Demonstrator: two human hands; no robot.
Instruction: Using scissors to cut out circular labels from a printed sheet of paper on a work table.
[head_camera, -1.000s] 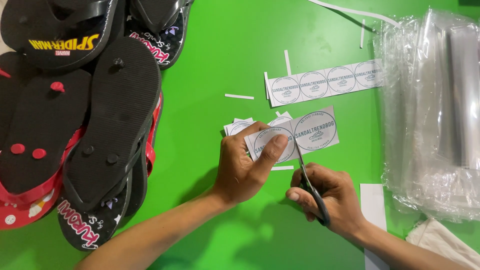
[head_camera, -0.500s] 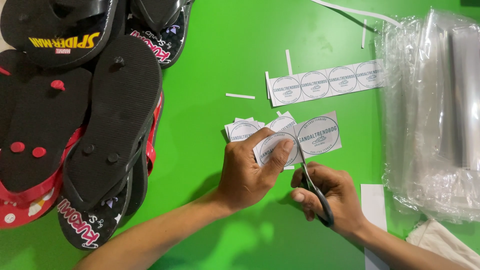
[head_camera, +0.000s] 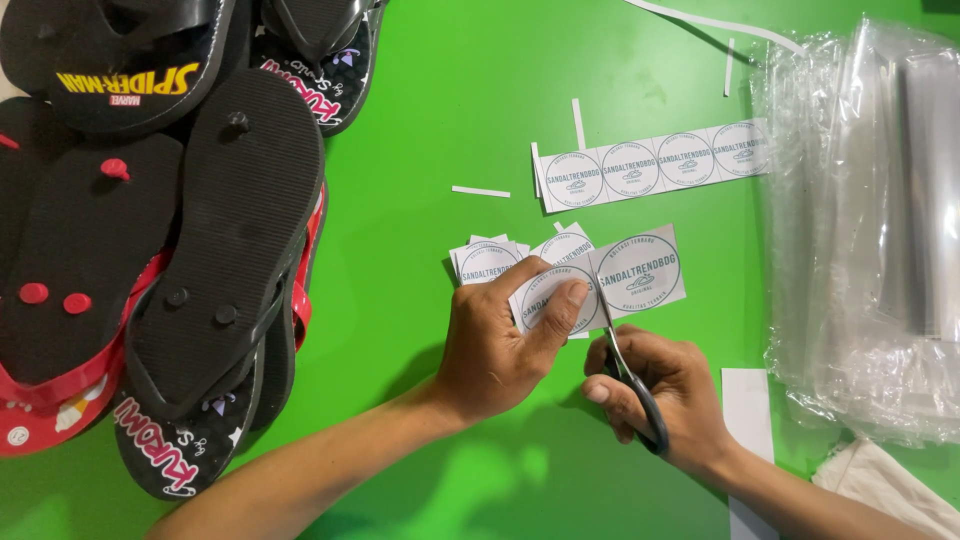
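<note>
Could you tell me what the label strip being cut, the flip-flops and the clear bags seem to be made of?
Label strip: thin matte white paper or sticker stock; it lies flat, scissors cutting it. Flip-flops: likely foam rubber, dull black textured soles with strap plugs. Clear bags: glossy thin plastic film, see-through, wrinkled.

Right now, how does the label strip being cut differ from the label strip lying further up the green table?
The held strip shows two round labels; the far strip shows four. The held strip is pinched by the left hand with the scissors in the right hand cutting between its labels; the far strip lies flat and untouched. The held strip's labels look larger. Both are white paper with round printed labels.
</note>
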